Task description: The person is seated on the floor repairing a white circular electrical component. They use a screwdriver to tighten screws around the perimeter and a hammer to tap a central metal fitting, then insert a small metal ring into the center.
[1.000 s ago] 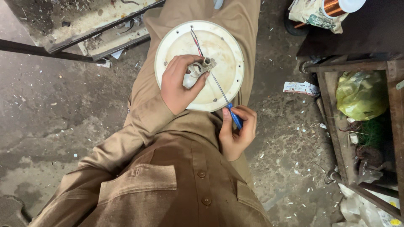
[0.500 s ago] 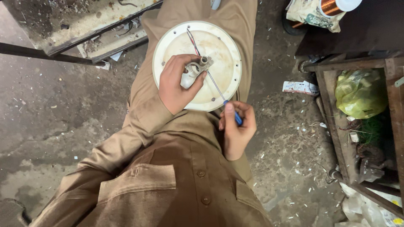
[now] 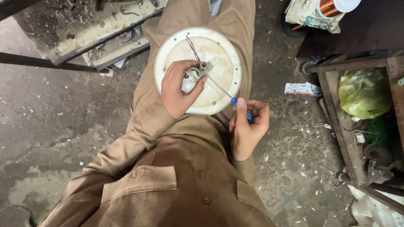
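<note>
The white disc [image 3: 219,90] sat on the person's lap. The left hand [image 3: 179,90] pinched the metal fitting [image 3: 198,72] at its centre. The right hand [image 3: 248,128] gripped a blue-handled screwdriver [image 3: 225,90], shaft slanting up-left from the handle to the fitting, so the left hand was closer.

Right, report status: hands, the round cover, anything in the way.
Left hand grips metal fitting on round cream cover. Right hand holds blue-handled screwdriver, tip at fitting. Red and black wires lie close by.
</note>
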